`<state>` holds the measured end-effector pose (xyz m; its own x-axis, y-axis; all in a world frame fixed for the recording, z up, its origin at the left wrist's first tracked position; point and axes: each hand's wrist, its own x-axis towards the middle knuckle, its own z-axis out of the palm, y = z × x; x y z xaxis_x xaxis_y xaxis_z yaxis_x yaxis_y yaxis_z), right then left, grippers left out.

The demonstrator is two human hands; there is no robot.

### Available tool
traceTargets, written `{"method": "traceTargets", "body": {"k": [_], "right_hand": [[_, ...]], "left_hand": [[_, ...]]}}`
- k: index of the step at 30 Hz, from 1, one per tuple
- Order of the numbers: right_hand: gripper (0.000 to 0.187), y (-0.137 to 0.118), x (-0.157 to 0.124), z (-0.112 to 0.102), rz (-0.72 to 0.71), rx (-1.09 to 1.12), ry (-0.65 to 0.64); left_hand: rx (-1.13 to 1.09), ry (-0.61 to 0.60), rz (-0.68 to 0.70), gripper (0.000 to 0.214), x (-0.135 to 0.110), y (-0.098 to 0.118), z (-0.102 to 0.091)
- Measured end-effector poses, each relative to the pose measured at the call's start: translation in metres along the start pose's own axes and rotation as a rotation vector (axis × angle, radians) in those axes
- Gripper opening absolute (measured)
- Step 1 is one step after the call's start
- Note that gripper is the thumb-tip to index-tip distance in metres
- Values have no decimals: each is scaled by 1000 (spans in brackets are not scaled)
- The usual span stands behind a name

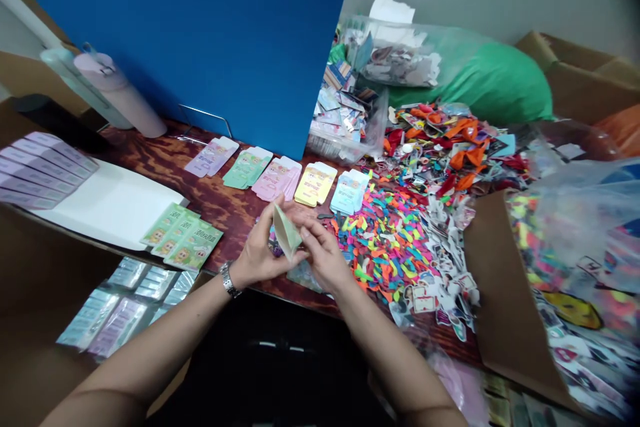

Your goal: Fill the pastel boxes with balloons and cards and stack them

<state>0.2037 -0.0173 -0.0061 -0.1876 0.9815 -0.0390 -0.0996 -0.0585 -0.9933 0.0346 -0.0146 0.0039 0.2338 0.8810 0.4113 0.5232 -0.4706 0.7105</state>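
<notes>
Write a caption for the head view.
Left hand and right hand hold a pale green card above a wooden table, beside pastel packets.

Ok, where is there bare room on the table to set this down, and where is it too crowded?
For the folded pale green card, bare wood of the table shows between the white sheet and the lilac packets, and in a strip below the pink packets, above your left hand. Right of your right hand, multicoloured paper pieces and paper scraps crowd the table.

light: bright, even | shadows: soft | edges: warped, top-right corner dark
</notes>
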Motion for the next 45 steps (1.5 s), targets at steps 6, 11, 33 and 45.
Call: {"method": "traceTargets", "body": {"k": [6, 11, 33, 45], "right_hand": [[42, 9, 6, -31, -118, -936, -115], [64, 24, 14, -17, -81, -1348, -216], [18, -52, -3, -48, -448, -843, 133], [37, -21, -19, -48, -599, -914, -38]], "left_hand": [[-181, 81, -168, 85, -5, -19, -15], [-187, -58, -298, 84, -25, -40, -8], [128, -59, -87, 57, -24, -27, 16], [177, -129, 123, 59, -13, -22, 37]]}}
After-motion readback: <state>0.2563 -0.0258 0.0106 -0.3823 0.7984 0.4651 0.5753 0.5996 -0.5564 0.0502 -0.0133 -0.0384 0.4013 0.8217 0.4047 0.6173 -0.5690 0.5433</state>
